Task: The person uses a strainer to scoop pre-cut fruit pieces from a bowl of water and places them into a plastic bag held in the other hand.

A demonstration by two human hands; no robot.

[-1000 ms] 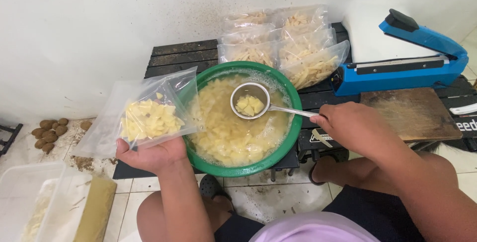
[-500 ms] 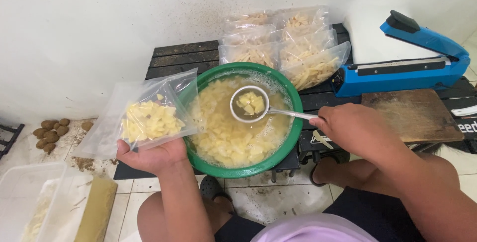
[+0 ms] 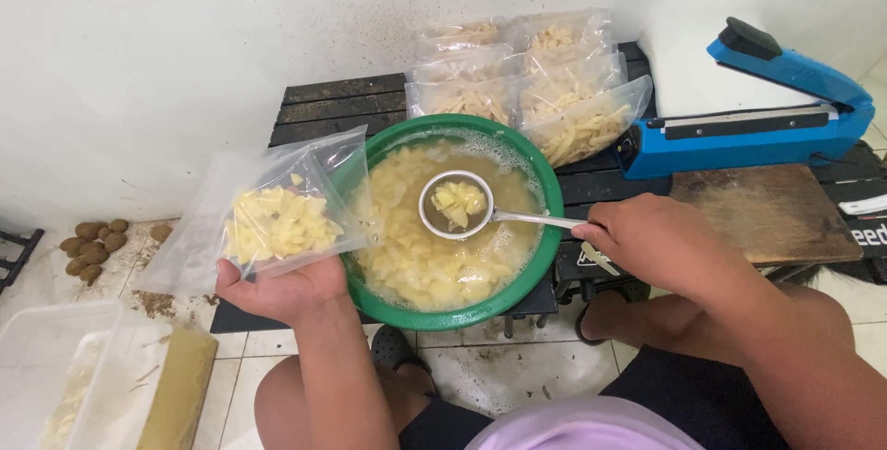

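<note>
The left hand grips a clear plastic bag from beneath, fingers closed on its lower edge, the bag part-filled with pale yellow cut pieces and tilted with its mouth toward the green basin. The right hand is closed around the handle of a metal ladle, whose bowl sits level above the basin's cloudy water with a small heap of pieces in it.

To do this scoop well, it seems wise to let the ladle drain over the basin until it stops dripping, keep it level, and hold the bag's mouth wide and close against the basin's rim, so that anything falling lands back in the water and not on the floor. The thin bag will likely sag as it fills, so a palm kept under its load should steady it.

The basin rests on a dark slatted counter. Behind the basin lie several filled bags, stacked against a white wall. To the right of the basin stands a blue heat sealer, with a wooden board in front of it. Left of the basin, on the dirty tiled floor, lie small brown tubers and a clear plastic tub.
</note>
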